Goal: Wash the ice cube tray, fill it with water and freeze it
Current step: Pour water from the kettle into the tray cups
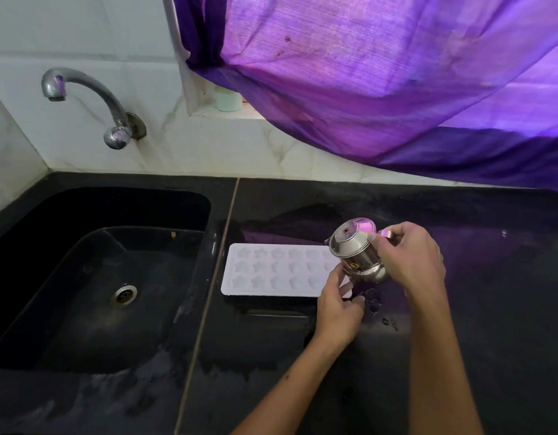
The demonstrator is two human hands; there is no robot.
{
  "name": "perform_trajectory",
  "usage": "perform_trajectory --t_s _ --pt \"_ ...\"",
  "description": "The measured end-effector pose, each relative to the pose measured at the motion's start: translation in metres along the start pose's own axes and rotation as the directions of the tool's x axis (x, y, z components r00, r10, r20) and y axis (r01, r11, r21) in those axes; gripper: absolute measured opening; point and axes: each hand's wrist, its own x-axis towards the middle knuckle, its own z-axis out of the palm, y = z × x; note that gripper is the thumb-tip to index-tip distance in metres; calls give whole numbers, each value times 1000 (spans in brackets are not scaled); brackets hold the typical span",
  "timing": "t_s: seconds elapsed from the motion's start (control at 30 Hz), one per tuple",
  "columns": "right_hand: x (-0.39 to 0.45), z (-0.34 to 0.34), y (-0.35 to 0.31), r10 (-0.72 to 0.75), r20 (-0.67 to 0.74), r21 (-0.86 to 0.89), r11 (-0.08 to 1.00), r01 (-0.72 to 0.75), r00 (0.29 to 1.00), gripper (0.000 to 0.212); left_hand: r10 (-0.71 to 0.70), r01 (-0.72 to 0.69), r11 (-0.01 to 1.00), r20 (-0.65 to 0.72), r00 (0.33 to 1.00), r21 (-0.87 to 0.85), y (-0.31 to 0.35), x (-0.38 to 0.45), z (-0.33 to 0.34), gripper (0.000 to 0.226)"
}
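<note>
Item: ice cube tray (271, 271), white, with star and flower moulds; lies flat on the black bench (460, 340) at centre frame, just right of the sink (98, 277). Its right end is covered by the hands and the vessel.

Item: steel jug (356, 255), small, tipped toward the tray's right end. The right hand (412, 262) grips it by the handle side, fingers curled round. The left hand (339, 309) sits at the tray's near right corner with fingers curled; whether it pinches the tray edge or only rests beside it cannot be told.

Step in hand, as judged: filling. The tray is out of the sink and the jug is tilted over it, so washing looks done and freezing is not yet begun.

Next move calls for: a slow, steady pour across the rows, the tray kept level and steadied, then a flat carry to the freezer without spilling.

Hard to make out: no stream of water is visible; water level in the moulds is unreadable against the white plastic; the jug's contents are hidden. Wet patches and drops show on the bench near the tray.

Also present: tap (83, 98) at upper left, not running; purple curtain (381, 73) across upper right.
</note>
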Motion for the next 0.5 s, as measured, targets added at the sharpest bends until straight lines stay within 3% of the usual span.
perform_trajectory --t_s 0.2,0.5 --pt "6 -10 15 -7 47 -164 986 15 999 17 -68 74 994 66 995 -81 -8 -6 24 61" --pt "10 -5 17 -28 35 -213 977 35 999 22 -105 114 985 72 992 -131 -6 -2 31 60"
